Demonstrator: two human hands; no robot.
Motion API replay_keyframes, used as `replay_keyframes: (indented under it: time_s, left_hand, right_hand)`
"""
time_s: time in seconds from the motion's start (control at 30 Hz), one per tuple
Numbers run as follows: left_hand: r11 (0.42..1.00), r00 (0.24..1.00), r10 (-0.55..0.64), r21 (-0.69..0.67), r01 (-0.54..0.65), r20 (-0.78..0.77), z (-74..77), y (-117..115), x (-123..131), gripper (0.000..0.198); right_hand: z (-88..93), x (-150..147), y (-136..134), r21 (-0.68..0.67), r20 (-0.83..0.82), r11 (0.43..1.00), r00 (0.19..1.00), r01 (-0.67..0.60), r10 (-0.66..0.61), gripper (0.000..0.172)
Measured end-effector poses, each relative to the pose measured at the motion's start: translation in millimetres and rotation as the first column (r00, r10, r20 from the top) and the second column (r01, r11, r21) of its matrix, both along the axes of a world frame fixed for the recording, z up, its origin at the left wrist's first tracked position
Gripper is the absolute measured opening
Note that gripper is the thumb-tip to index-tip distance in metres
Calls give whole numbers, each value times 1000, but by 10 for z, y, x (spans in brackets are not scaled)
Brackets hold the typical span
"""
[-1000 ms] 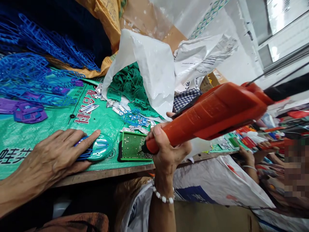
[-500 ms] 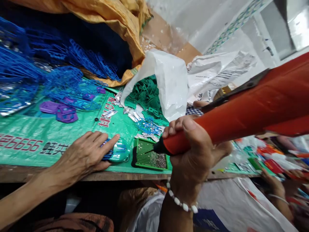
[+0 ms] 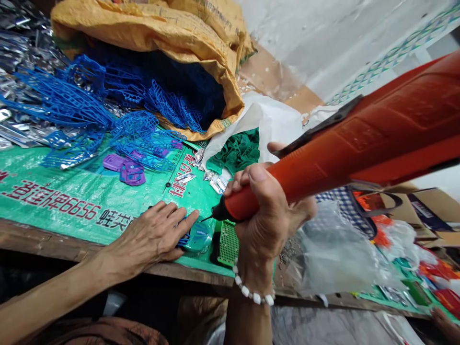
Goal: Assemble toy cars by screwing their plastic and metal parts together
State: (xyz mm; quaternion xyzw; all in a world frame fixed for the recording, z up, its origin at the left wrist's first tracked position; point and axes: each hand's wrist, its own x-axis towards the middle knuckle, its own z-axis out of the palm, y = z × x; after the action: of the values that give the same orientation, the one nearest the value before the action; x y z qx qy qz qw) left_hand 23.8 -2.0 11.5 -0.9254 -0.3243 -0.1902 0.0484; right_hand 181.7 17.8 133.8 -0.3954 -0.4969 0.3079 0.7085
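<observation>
My right hand [image 3: 264, 206] is wrapped around a red electric screwdriver [image 3: 305, 165], which slants in from the upper right. Its thin bit points left, with the tip close to a glossy teal plastic piece [image 3: 200, 236]; whether they touch I cannot tell. My left hand [image 3: 158, 235] lies over that piece, thumb at the front and fingers across its blue latticed part, holding it against the table. Part of the piece is hidden under the fingers. Just right of it sits a green grid-bottomed tray [image 3: 227, 239], half covered by my right wrist.
Blue lattice pieces [image 3: 68, 100] and purple plastic parts [image 3: 125, 168] lie at the left, beside shiny metal strips [image 3: 21, 129]. An orange sack [image 3: 151, 36] and a white bag [image 3: 280, 117] of green parts [image 3: 237, 151] stand behind. A clear plastic bag [image 3: 334, 249] lies at the right.
The screwdriver's bit has moved from over the green tray to beside the teal piece. My left hand still holds that piece. The whole view has shifted, showing more of the left side.
</observation>
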Motion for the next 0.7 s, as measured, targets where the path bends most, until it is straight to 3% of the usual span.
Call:
replay_keyframes:
  time_s: [0.33,0.53,0.7]
  left_hand:
    - [1000,999,0,3,0,34,-46,15,2,82]
    - [1000,1000,7,25,-7,23,-30,16,12,84]
    - [999,1000,-9,32,8,23,-5,6,9,81]
  right_hand:
    - [-104,4,32,9,8,1000,1000,7,-7,48]
    - [-149,5,53,-32,95,998,994,62,-59,60]
    - [-170,8,67,-17,113,999,992,51,-49,45]
